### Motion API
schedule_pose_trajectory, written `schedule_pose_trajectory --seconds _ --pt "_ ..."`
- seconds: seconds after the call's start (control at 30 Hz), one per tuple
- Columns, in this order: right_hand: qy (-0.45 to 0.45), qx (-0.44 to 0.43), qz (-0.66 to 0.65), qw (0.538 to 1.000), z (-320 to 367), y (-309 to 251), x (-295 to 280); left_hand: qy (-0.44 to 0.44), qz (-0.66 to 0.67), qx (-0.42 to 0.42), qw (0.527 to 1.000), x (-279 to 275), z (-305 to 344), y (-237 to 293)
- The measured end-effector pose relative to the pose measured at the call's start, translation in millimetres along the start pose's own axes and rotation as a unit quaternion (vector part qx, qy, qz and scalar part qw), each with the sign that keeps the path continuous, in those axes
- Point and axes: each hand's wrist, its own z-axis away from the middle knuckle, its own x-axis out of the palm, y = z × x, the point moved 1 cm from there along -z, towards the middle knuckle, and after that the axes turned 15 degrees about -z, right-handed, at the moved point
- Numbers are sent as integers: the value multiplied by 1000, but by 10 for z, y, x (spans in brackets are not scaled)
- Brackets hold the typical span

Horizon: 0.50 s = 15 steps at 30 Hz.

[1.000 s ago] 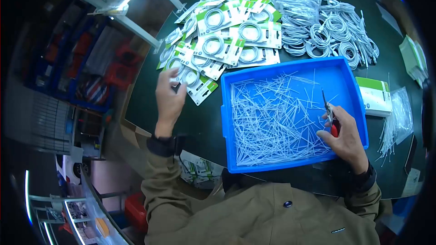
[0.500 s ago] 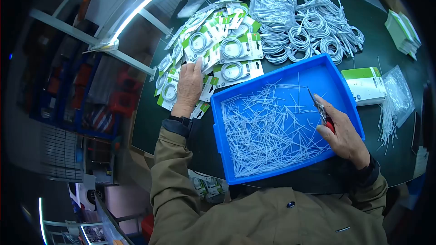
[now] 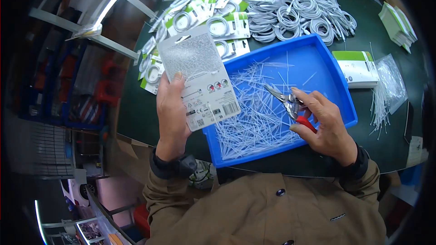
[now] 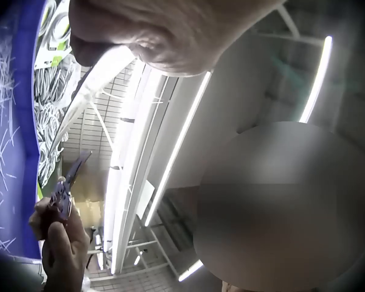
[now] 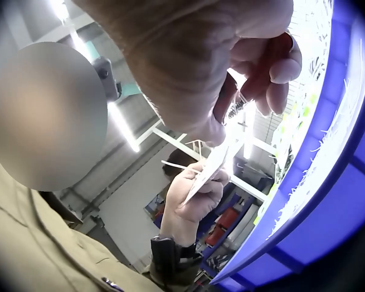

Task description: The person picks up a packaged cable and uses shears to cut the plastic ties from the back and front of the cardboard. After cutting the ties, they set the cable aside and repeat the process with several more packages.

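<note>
In the head view my left hand (image 3: 170, 118) grips a retail card (image 3: 195, 63) at its left edge, thumb on the printed back, which faces up. Thin white strips (image 5: 181, 165) stick out beside this card in the right wrist view. My right hand (image 3: 329, 124) holds red-handled cutting pliers (image 3: 290, 104), their blades pointing left toward the card and apart from it. Both hands are over a blue tray (image 3: 313, 50), whose floor is strewn with thin white strip offcuts (image 3: 254, 127). The card's front is hidden in the head view.
Carded cables (image 3: 181, 20) lie heaped at the back left, beside bundles of loose white coiled cables (image 3: 290, 18). Right of the tray are a stack of green-and-white cards (image 3: 356, 68), a clear plastic bag (image 3: 390, 81) and a bunch of white ties (image 3: 379, 109).
My left hand reached into the carded pile, took one card and brought it back over the tray, back side up. My right hand moved the pliers left toward it.
</note>
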Motion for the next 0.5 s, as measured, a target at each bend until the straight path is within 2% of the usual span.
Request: schedule_pose_trajectory --seconds 0.07,0.2,0.23,0.5 --pt "-9 -13 23 1000 37 -42 66 -22 32 -37 999 92 268 -109" --pt "-18 -48 61 997 61 -102 155 -29 99 -42 994 302 637 -234" --pt "-26 -34 72 997 63 -130 163 -34 105 -45 993 322 697 -258" --pt "-36 -36 97 994 88 -159 222 -25 117 -11 993 457 868 -403"
